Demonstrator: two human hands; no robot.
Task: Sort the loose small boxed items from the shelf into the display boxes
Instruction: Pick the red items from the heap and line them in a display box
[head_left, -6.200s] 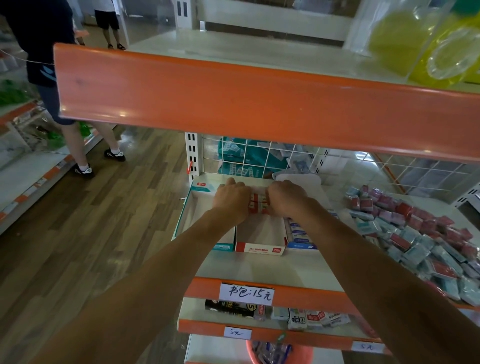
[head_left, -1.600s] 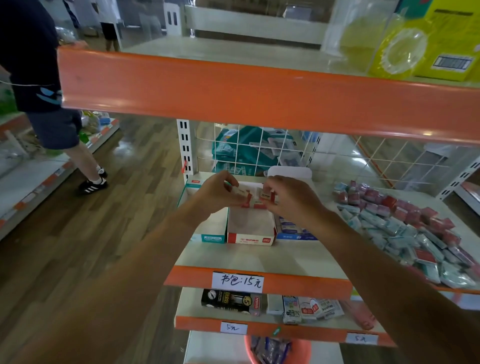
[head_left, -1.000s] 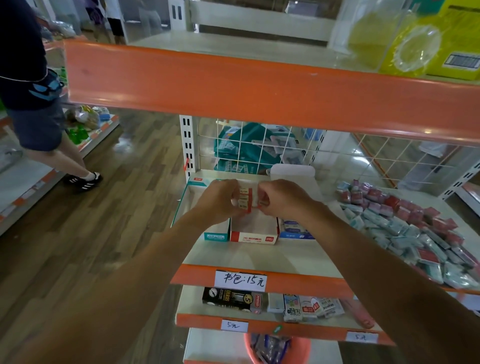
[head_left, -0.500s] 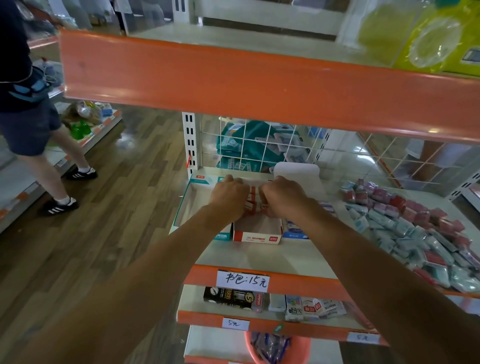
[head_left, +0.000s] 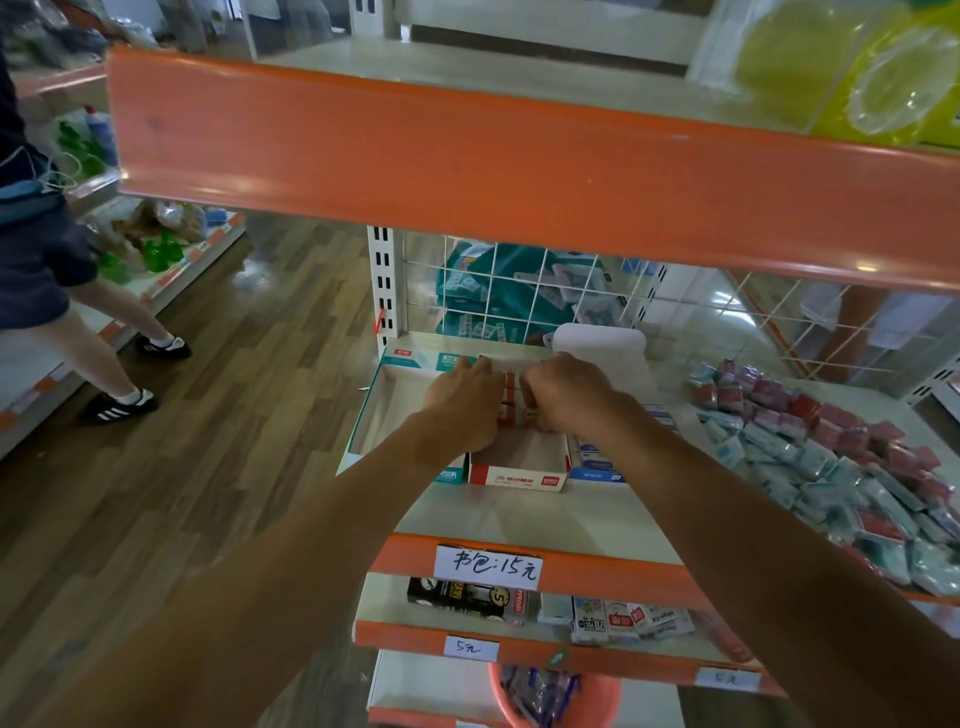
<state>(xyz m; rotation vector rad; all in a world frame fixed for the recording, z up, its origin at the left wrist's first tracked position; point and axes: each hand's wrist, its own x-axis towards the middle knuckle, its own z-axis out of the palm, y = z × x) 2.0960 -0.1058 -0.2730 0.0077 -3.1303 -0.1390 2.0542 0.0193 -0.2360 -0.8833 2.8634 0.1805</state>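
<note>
As left grip (head_left: 465, 402), right grip (head_left: 563, 392) hold boxes (head_left: 511, 400), display box (head_left: 517, 478) beneath

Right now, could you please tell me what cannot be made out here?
All in the head view:
Fingers of the left hand and right hand: hidden by the hands' backs, so grip on the small red boxes is unclear.
Blue display box: mostly covered by the right forearm.
Loose pile: cut off by the right edge.
</note>
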